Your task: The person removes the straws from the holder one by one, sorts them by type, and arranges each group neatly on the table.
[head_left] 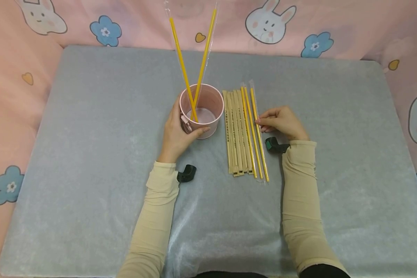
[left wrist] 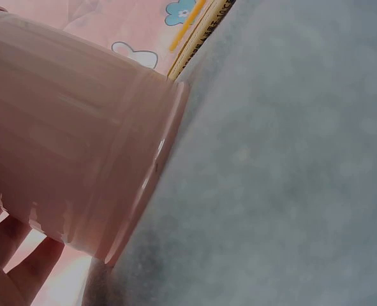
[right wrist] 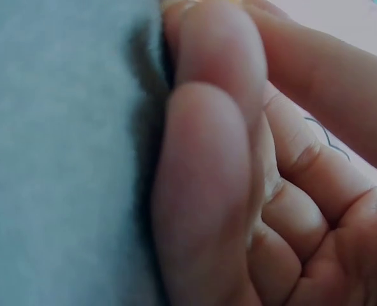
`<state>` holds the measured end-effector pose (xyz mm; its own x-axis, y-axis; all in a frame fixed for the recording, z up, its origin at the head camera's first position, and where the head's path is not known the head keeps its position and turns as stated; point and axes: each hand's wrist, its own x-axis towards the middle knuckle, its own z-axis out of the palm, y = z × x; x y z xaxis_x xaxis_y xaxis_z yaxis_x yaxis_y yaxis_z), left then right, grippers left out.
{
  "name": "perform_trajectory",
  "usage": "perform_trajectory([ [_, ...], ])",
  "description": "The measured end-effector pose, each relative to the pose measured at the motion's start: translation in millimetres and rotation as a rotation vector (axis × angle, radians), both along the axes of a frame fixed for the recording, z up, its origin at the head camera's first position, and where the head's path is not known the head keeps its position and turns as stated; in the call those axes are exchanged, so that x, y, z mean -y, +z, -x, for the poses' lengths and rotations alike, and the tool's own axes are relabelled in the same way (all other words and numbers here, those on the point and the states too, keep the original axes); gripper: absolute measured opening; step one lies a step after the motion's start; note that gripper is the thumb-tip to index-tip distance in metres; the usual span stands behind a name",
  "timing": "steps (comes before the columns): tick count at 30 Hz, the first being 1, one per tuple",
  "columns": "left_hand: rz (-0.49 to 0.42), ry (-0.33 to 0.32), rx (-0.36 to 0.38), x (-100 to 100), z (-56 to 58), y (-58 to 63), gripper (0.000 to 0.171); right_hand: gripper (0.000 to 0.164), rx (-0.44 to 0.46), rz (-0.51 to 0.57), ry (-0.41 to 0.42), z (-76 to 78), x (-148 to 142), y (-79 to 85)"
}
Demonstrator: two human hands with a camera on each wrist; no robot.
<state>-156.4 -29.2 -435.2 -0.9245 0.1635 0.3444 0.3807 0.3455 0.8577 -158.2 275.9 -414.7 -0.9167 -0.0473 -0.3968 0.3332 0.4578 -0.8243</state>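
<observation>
A small pink bucket (head_left: 212, 127) stands on the table, held by my left hand (head_left: 176, 135) around its left side, thumb across the front. In the left wrist view the bucket's wall (left wrist: 67, 127) fills the left part. Two yellow straws (head_left: 180, 54) in clear wrappers lean crosswise inside it. On its right lie several brown paper-wrapped sticks (head_left: 234, 131) in a row. Beside them are yellow wrapped straws, and my right hand (head_left: 281, 122) pinches the rightmost straw (head_left: 260, 150) near its middle. In the right wrist view the curled fingers (right wrist: 207, 185) mostly hide the pinch.
A grey velvety cloth (head_left: 90, 173) covers the table. Pink fabric with rabbits and flowers (head_left: 105, 31) hangs along the back and sides. A black wrist mount (head_left: 187, 173) sits by the left cuff, another (head_left: 275, 145) by the right.
</observation>
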Motion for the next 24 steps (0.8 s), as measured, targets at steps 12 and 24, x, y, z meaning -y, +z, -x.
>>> perform_trajectory([
  [12, 0.014, 0.007, -0.004, 0.4, -0.1, 0.3, 0.101, 0.026, -0.011, -0.036, -0.006, 0.4, 1.6, -1.3],
  [24, 0.017, 0.003, 0.001, 0.7, -0.1, 0.9, 0.103, 0.024, -0.059, -0.071, -0.019, 2.6, 5.2, -3.1],
])
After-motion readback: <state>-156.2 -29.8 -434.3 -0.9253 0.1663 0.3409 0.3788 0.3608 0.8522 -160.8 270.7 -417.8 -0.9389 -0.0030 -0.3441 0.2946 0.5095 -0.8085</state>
